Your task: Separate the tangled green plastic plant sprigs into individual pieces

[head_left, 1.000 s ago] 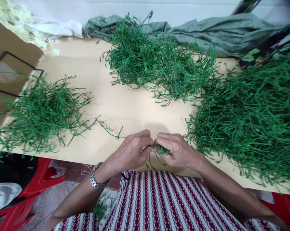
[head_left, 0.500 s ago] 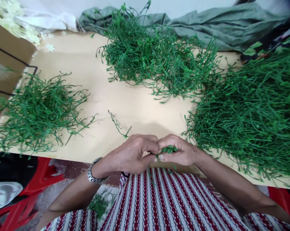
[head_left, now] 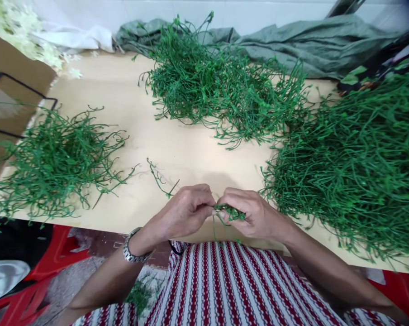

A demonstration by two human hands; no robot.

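My left hand (head_left: 192, 212), with a metal watch at the wrist, pinches the end of a thin green stem in front of my body. Close beside it, my right hand (head_left: 254, 213) is closed round a small bunch of green stems (head_left: 236, 213), their knobby ends showing between thumb and fingers. A thin strand hangs below the fingertips. The stems look like artificial plant pieces. A lone branched green stem (head_left: 159, 177) lies on the table just beyond my left hand.
Loose green stems form a pile at left (head_left: 60, 160), another at the back (head_left: 221, 86) and a large one at right (head_left: 354, 172) on the table (head_left: 136, 104). A cardboard box (head_left: 17, 59), grey-green cloth (head_left: 302, 45) and red stool (head_left: 60, 249) stand around.
My hands have drawn slightly apart, the left one shifting left. More of the stem bunch shows in my right hand. The view has tilted up a little.
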